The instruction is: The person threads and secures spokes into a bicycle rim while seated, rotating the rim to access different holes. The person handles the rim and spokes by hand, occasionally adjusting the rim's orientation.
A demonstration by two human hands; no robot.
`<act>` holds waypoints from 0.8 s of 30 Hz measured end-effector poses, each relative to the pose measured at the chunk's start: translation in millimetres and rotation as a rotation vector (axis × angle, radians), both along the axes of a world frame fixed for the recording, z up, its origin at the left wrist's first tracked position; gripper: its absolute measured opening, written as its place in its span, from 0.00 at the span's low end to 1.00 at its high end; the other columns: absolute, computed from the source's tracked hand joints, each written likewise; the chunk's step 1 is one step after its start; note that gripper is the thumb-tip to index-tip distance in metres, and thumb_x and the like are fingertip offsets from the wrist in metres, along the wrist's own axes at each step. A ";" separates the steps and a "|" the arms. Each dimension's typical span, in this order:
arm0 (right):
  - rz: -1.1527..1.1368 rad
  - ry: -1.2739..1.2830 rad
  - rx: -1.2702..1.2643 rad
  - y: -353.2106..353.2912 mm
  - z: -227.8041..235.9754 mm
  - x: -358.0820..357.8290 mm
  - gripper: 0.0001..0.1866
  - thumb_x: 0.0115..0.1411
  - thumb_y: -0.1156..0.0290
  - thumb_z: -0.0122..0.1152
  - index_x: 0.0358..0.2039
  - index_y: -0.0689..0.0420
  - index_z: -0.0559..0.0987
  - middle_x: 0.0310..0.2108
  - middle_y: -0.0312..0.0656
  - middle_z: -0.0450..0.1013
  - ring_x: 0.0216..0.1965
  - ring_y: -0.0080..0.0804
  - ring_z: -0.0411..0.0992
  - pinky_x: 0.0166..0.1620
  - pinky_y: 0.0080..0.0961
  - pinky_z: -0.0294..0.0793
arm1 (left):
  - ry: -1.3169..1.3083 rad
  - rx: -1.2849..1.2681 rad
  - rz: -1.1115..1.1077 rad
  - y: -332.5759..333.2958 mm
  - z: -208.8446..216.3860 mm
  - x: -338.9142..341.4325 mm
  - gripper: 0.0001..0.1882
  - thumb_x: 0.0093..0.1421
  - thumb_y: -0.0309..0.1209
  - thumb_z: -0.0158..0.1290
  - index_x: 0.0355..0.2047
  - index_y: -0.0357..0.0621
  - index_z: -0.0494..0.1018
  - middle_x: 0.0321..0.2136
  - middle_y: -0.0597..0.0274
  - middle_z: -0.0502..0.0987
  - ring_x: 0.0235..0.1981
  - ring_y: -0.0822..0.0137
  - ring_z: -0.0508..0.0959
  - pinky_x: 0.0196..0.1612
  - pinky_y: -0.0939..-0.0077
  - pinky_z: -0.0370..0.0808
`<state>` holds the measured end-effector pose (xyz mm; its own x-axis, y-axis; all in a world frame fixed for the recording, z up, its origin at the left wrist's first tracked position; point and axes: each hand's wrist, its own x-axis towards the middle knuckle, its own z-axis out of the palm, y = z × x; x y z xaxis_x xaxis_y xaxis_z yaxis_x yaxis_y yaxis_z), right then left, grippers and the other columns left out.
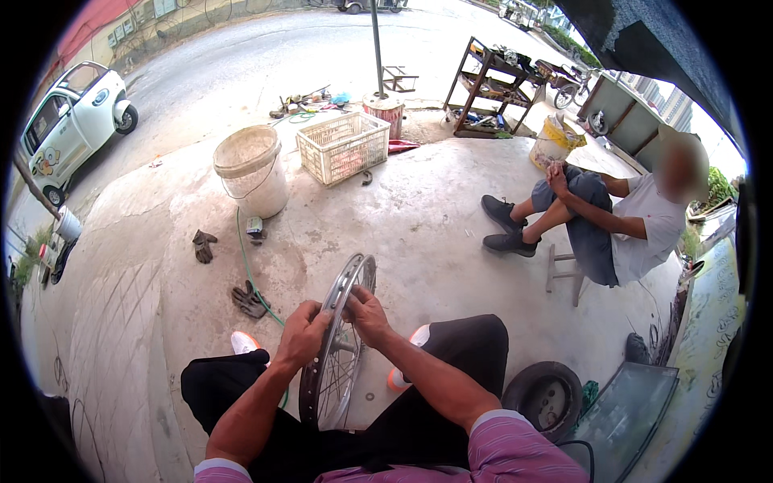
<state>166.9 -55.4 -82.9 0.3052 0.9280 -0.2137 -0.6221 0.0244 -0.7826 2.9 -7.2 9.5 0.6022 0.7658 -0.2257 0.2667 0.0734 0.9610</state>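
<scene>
Fingers of the left hand (302, 333) and right hand (367, 317) grasp a wheel (341, 344) by its rim (309, 390), between the knees (485, 335), toward the near edge of the floor (423, 209), its bottom not clearly seen.

Yields no readable word, number, brand or sign in the head view | on side of white car (95, 129): bears a coloured cartoon decal (50, 158), too small to read for lettering | on yellow bucket (550, 148) and reddish drum (385, 113): too small to tell print from stains
</scene>
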 end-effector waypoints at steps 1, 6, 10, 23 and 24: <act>0.030 0.010 0.045 -1.0 -4.2 -0.8 0.11 0.70 0.65 0.59 0.47 0.56 0.77 0.31 0.30 0.74 0.25 0.15 0.65 0.28 0.15 0.64 | -0.023 -0.029 0.017 -3.9 4.6 -1.1 0.15 0.67 0.35 0.52 0.40 0.31 0.75 0.30 0.58 0.78 0.31 0.73 0.76 0.34 0.75 0.75; 0.070 0.001 0.063 -15.8 -4.6 -2.5 0.11 0.70 0.64 0.60 0.48 0.55 0.77 0.35 0.29 0.75 0.30 0.12 0.68 0.30 0.14 0.65 | -0.037 0.047 0.025 -14.2 -10.7 -8.0 0.12 0.66 0.32 0.54 0.39 0.32 0.75 0.30 0.60 0.78 0.30 0.73 0.76 0.35 0.75 0.75; 0.098 -0.037 0.094 -28.8 10.3 -1.9 0.11 0.70 0.65 0.59 0.49 0.56 0.77 0.36 0.29 0.75 0.33 0.12 0.69 0.33 0.15 0.67 | -0.054 0.156 -0.005 -28.2 -1.8 -15.7 0.11 0.65 0.30 0.55 0.39 0.32 0.75 0.30 0.59 0.78 0.31 0.71 0.76 0.36 0.73 0.75; 0.246 -0.198 0.133 -47.2 10.9 5.5 0.15 0.71 0.64 0.56 0.52 0.58 0.77 0.41 0.32 0.77 0.40 0.19 0.73 0.45 0.21 0.74 | 0.044 0.290 0.008 -24.5 -7.2 -11.2 0.20 0.60 0.32 0.60 0.47 0.31 0.74 0.42 0.47 0.78 0.39 0.58 0.81 0.43 0.66 0.79; 0.235 -0.189 0.131 -47.4 14.1 2.8 0.14 0.71 0.65 0.57 0.52 0.59 0.77 0.41 0.33 0.77 0.39 0.20 0.74 0.44 0.21 0.75 | 0.020 0.306 0.054 -24.3 -2.9 -7.9 0.21 0.59 0.32 0.60 0.49 0.30 0.73 0.45 0.46 0.77 0.40 0.57 0.81 0.44 0.65 0.79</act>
<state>169.7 -102.8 -68.8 0.1022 0.9936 -0.0480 -0.4667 0.0053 -0.8844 -5.0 -31.5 6.6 0.5566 0.8307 0.0088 0.2892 -0.2037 0.9353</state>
